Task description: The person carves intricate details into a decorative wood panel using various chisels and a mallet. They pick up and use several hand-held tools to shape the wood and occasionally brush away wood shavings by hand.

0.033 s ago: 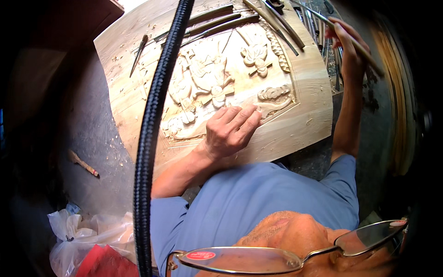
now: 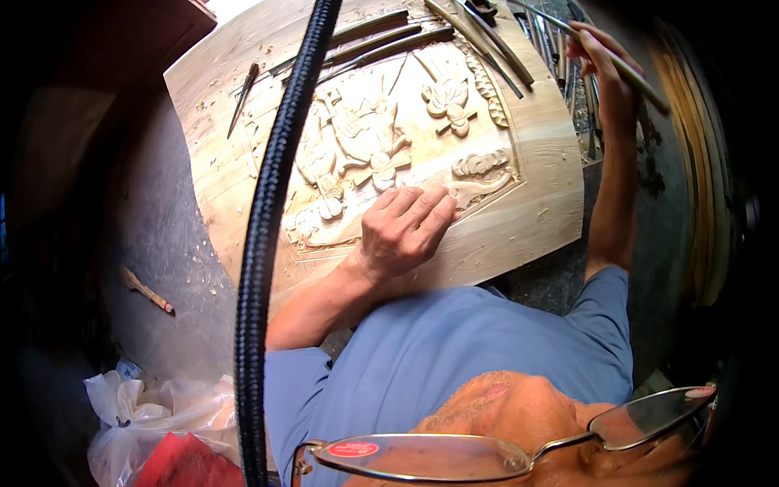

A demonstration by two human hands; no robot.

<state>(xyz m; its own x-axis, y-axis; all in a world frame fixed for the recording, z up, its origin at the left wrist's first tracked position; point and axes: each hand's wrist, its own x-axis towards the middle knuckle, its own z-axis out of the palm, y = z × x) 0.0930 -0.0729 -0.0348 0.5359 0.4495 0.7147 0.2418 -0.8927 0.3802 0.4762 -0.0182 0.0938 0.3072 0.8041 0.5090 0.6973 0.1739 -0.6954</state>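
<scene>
A pale wooden panel (image 2: 544,195) with carved figures in relief lies in front of me. My left hand (image 2: 406,229) rests on its near part, fingers bent down against the wood and lightly parted, with no tool showing in them. Off the panel's right edge, my right hand (image 2: 607,65) is raised with its fingers closed round a long, thin carving chisel (image 2: 645,88). The chisel's thick light handle end points down to the right, and its slim shaft runs up to the left, above a row of other tools (image 2: 560,61). Its tip is too small to make out.
Several dark-handled chisels (image 2: 381,47) and longer ones (image 2: 497,45) lie on the panel's far part; a slim tool (image 2: 243,99) lies left. A wood-handled brush (image 2: 148,290) is on the grey surface, near a clear plastic bag (image 2: 154,414). A black braided cable (image 2: 272,187) crosses the view.
My right hand has shifted slightly upward with the chisel, whose handle end sits a little higher. The left hand stays in place on the panel.
</scene>
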